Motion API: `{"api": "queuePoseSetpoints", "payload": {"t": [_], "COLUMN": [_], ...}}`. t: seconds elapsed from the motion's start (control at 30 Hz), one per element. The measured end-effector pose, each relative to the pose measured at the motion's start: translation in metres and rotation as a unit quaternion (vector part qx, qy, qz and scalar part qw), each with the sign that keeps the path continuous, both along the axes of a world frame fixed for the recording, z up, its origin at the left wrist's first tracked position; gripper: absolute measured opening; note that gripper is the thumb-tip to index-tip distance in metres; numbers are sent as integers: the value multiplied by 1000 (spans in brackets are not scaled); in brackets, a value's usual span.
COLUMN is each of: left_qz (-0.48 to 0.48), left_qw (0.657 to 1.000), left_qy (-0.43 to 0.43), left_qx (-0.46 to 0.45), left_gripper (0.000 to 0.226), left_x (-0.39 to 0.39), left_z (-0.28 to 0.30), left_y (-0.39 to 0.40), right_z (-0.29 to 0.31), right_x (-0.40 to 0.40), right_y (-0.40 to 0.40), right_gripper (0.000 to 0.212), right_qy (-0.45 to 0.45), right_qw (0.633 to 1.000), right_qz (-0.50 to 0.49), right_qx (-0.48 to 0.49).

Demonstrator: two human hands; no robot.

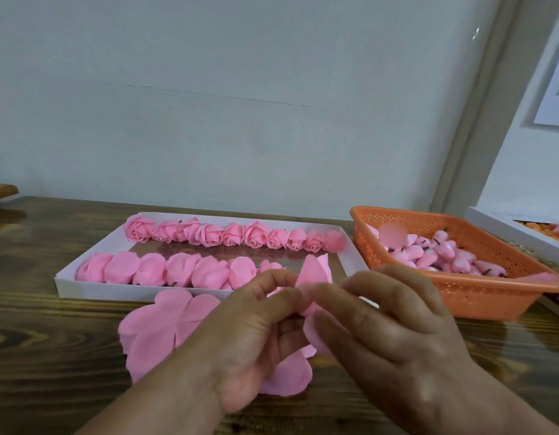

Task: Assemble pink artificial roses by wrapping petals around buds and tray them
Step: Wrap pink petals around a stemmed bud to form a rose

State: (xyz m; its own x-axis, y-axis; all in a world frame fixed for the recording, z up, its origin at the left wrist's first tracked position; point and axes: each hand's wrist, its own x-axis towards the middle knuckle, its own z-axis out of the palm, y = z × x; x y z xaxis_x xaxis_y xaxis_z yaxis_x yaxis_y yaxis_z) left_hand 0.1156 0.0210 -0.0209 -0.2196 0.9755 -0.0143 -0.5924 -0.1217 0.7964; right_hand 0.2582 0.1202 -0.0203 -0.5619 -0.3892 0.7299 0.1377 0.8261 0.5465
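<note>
Both hands meet over the wooden surface (52,356), just in front of the white tray (64,277). The left hand (253,350) and right hand (394,328) pinch a pink petal piece (312,271) between them, fingers curled round it; one petal stands up above the fingertips and another hangs below. Whether a bud sits inside the grasp cannot be told. Loose petals (152,334) lie flat on the surface under the left hand. In the tray, finished roses (234,235) fill the far row and a second row of roses (165,270) fills the near side. To the right, an orange basket (460,296) holds buds (444,252).
</note>
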Motion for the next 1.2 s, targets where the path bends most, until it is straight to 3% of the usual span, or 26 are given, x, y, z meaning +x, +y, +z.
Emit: {"api": "queuePoseSetpoints", "payload": {"t": [0.1,0.27,0.4,0.57,0.73,0.87,0.93,1.03,1.2], "left_qz": [3,-6,-7,-13,-4,16,37,39,6], "left_qw": [1000,999,999,997,994,990,987,989,995], "left_qy": [7,36,34,77,103,138,152,140,91], "left_qx": [1,-2,3,6,24,34,34,33,39], "left_gripper": [31,47,29,30,17,33,29,39,52], "left_x": [0,-1,0,1,-1,-1,0,1,1], "left_z": [-2,-2,1,1,1,0,-1,-2,1], "left_y": [2,1,-1,-3,-3,-3,-2,-2,-3], "right_z": [10,14,16,20,22,26,24,21,1], "right_x": [1,-3,-7,-9,-9,-11,-12,-7,2], "right_y": [2,5,6,9,8,5,3,1,-6], "right_gripper": [7,12,18,24,24,24,23,21,28], "right_qy": [-26,-21,-17,-25,-30,-38,-40,-6,39], "right_qw": [1000,990,982,965,957,958,954,918,790], "right_qz": [-6,0,0,4,-13,-23,-20,13,144], "right_qx": [-17,-141,-187,-262,-288,-284,-297,-395,-594]}}
